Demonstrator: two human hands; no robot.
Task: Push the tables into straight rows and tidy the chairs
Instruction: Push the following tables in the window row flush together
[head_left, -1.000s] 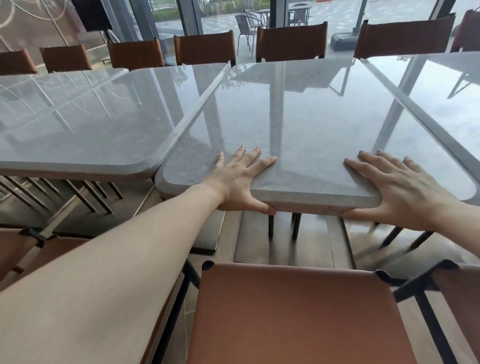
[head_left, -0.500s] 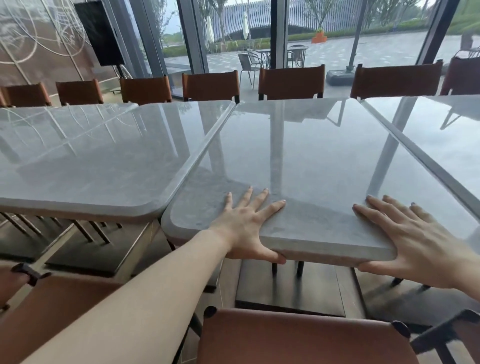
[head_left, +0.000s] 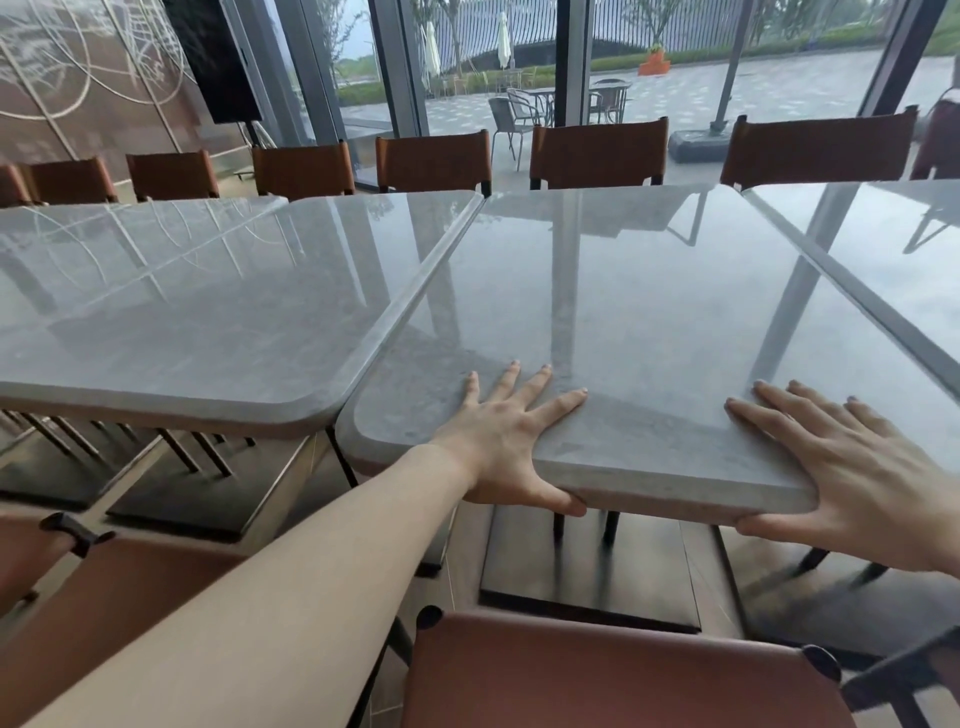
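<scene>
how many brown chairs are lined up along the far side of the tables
7 show. From the left: one cut off at the frame edge, then chairs at and. A reddish shape at the right edge may be another.

head cam | looks forward-down | close over table (head_left: 649, 322) near edge | single view

Left hand (head_left: 506, 447) and right hand (head_left: 852, 467) clasp the middle table's (head_left: 623, 312) near edge
</scene>
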